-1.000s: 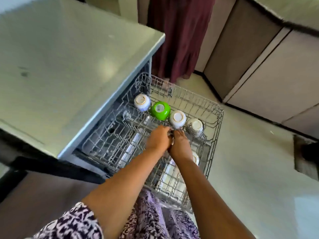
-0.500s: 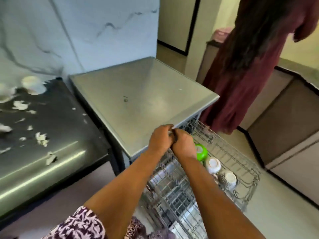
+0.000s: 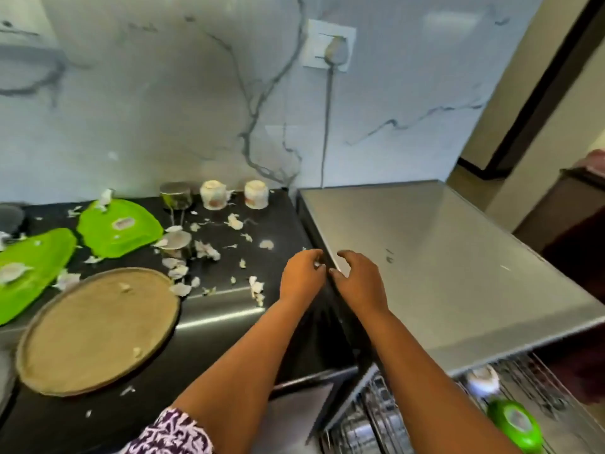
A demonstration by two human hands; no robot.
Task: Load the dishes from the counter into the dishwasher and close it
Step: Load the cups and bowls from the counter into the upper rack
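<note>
My left hand (image 3: 302,273) and my right hand (image 3: 360,280) hover side by side over the seam between the black counter (image 3: 278,231) and the steel dishwasher top (image 3: 442,257), fingers loosely curled, holding nothing. On the counter lie a round tan plate (image 3: 98,329), two green plates (image 3: 119,229) (image 3: 29,267), a steel cup (image 3: 176,195), an overturned steel cup (image 3: 176,244) and two white cups (image 3: 213,194) (image 3: 256,194). The pulled-out rack (image 3: 540,388) at the lower right holds a green bowl (image 3: 515,424) and a white bowl (image 3: 483,380).
Pale peel scraps (image 3: 206,250) litter the counter. A marble wall with a socket and cord (image 3: 329,47) stands behind. A doorway and dark cabinet (image 3: 576,204) are to the right.
My view swung up and left from the rack to the counter. Both hands left the rack, rose above the counter edge and parted slightly.
</note>
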